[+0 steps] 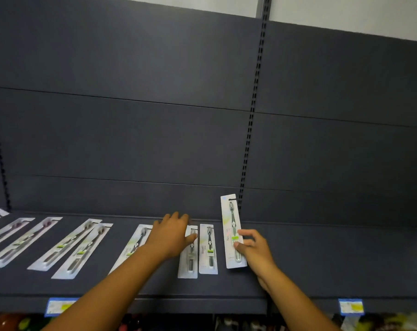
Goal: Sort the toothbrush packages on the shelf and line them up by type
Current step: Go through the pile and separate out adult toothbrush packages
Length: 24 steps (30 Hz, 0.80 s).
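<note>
Several white toothbrush packages lie flat on a dark shelf (322,259). My right hand (255,249) pinches one package with a dark brush (231,225), lifted and tilted upright above the shelf at centre right. My left hand (171,237) rests palm down with fingers spread, partly on a flat package (189,261) and beside another (208,249). A further package (135,244) lies angled just left of that hand, partly hidden by my forearm. To the left lie packages with reddish brushes (23,237) and dark brushes (66,242) (83,252).
Dark back panels rise behind the shelf, with a slotted upright (250,115) between two bays. Price labels (59,306) (351,306) sit on the shelf's front edge. Colourful goods show on a lower level. The shelf's right bay holds nothing visible.
</note>
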### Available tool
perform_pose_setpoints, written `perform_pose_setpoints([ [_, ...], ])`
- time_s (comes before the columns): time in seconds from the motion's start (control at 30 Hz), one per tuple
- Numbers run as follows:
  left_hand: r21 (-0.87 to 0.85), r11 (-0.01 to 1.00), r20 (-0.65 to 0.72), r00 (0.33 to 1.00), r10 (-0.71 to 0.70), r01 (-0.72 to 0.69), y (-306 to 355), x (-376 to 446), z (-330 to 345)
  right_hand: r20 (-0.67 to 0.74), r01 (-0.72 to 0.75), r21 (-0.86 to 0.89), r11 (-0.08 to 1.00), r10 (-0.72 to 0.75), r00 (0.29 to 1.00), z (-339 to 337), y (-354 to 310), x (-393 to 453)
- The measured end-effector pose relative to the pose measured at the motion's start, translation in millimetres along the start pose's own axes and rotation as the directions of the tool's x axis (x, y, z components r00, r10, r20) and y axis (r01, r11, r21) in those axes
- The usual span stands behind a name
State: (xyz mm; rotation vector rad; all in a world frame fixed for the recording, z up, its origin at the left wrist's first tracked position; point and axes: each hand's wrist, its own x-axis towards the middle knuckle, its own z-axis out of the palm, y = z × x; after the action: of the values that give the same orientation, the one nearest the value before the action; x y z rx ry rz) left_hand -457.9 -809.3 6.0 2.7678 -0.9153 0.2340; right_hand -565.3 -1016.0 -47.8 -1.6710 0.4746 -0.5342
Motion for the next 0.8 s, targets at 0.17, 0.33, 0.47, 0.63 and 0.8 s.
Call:
perform_pose_setpoints([
  [0.17, 0.028, 0.999, -0.020, 0.999, -0.035, 0.035, 6, -6, -1, 0.029, -0.063, -0.075, 0.995, 0.066, 0.997, 2, 24, 12],
  [0.33, 0.034, 0.998, -0.019, 0.998, -0.060, 0.061, 4, -6, 2, 0.028, -0.064, -0.207, 0.976, 0.071, 0.997, 13, 44, 22],
  [0.47, 0.016, 0.997, -0.014, 0.997, -0.076, 0.076, 1, -6, 13, 0.034, 0.008, -0.340, 0.940, 0.003, 0.999, 16, 45, 31],
  [0.63, 0.030, 0.994, 0.013, 0.994, -0.106, 0.105, -7, -11, 20, 0.022, 0.081, -0.507, 0.858, -0.081, 0.996, 19, 51, 38],
  [0.8, 0.024, 0.995, 0.004, 0.995, -0.098, 0.098, -25, -16, 19, 0.024, 0.119, -0.589, 0.800, -0.130, 0.991, 22, 52, 35],
])
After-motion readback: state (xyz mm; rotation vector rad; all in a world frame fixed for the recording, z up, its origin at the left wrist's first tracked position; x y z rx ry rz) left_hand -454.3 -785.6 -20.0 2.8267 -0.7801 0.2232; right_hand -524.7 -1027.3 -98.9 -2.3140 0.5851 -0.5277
